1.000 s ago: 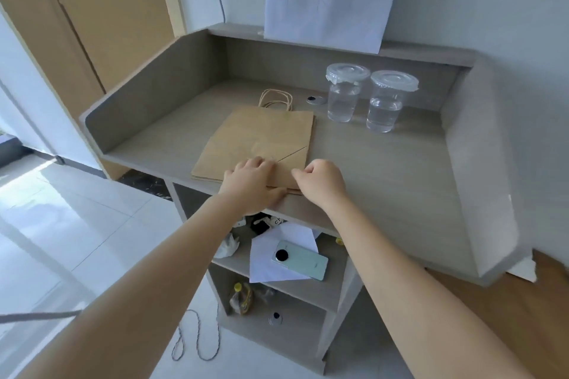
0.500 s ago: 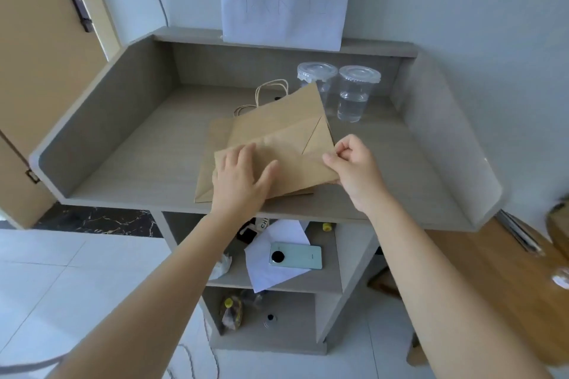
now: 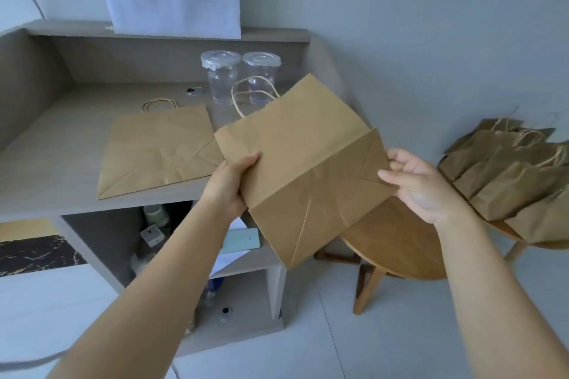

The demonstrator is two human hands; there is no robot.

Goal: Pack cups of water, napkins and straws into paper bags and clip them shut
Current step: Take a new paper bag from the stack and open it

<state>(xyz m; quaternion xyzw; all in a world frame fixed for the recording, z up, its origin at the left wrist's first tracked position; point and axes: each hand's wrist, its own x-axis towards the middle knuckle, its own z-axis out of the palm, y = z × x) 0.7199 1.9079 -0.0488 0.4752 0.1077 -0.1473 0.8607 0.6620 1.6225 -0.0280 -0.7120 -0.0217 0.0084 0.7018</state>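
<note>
Against the pale grey wall [image 3: 431,24] stands my grey counter [image 3: 61,138], a wooden stool [image 3: 400,243] beside it. On the counter lies one flat paper bag [image 3: 157,148], with two lidded cups of water [image 3: 240,77] behind. Above its front edge I hold a second folded bag [image 3: 304,163], left hand [image 3: 231,184] gripping one side, right hand [image 3: 421,184] pinching the base flap, fingers clamped on paper.

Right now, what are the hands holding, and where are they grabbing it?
A flat, folded paper bag, lifted off the counter. The left hand grips its left edge; the right hand pinches the folded bottom flap at the right edge.
</note>
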